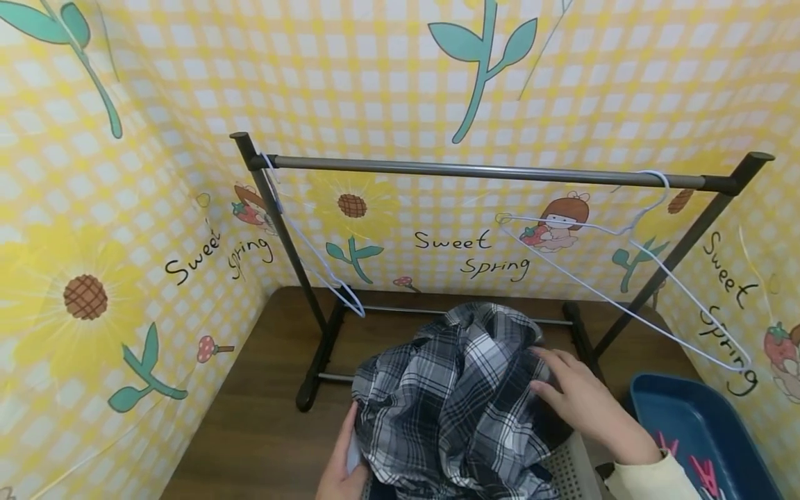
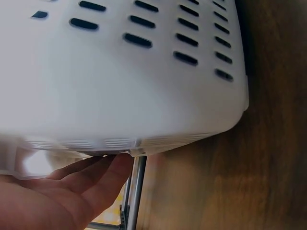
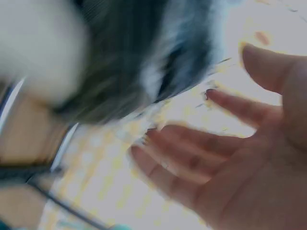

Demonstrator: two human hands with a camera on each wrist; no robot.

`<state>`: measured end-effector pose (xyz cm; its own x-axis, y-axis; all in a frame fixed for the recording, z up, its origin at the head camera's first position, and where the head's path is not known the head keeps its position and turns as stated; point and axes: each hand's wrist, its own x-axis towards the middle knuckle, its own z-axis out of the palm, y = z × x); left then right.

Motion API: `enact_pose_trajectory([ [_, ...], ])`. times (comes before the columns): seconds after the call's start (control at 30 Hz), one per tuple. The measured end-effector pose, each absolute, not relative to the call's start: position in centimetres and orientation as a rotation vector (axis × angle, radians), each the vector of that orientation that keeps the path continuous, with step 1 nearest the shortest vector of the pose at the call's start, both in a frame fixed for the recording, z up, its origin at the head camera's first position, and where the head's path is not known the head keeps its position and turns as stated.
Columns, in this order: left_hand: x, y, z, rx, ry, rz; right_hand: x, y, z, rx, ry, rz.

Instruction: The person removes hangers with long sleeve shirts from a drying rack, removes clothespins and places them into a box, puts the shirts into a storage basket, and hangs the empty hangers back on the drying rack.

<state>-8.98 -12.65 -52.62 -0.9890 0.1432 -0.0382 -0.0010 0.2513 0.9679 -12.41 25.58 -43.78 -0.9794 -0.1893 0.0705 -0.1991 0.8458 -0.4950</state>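
Observation:
A bunched black, grey and white plaid garment (image 1: 462,389) is heaped in a white slotted laundry basket (image 1: 573,469). My left hand (image 1: 340,458) holds the basket's left side, with the pale rim between thumb and forefinger in the head view. In the left wrist view, the fingers (image 2: 115,172) lie against the basket's wall, and the thumb is hidden. On the garment's right side is my right hand (image 1: 578,399), its fingers spread and the fingertips at the cloth. The right wrist view is blurred, with the fingers (image 3: 187,167) extended and nothing gripped.
Behind the basket stands a black clothes rack (image 1: 475,170) on a brown wooden table (image 1: 237,417). One wire hanger (image 1: 312,250) hangs at its left end, another hanger (image 1: 575,278) at its right. A blue tray (image 1: 681,403) with pink clothespins (image 1: 705,476) lies at right.

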Motion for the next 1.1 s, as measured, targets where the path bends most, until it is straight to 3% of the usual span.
enact_pose_trajectory([
  [0.1,-9.0,-12.6,-52.6,0.107,2.429,1.804,-13.1,27.4,-45.9,0.195,-3.206,0.767],
  [0.3,-9.0,-12.6,-52.8,0.08,2.433,1.779,-14.1,28.2,-49.6,0.204,-3.207,0.935],
  [0.6,-8.8,-12.6,-52.8,0.107,2.445,1.831,-13.9,26.2,-48.3,0.274,-2.949,0.595],
  [0.9,-8.8,-12.3,-52.2,-0.019,2.422,1.735,-11.4,23.0,-43.6,0.721,-3.044,0.716],
  [1.1,-8.8,-12.3,-51.9,-0.045,2.392,1.725,-10.0,21.5,-43.4,1.045,-3.085,0.901],
])
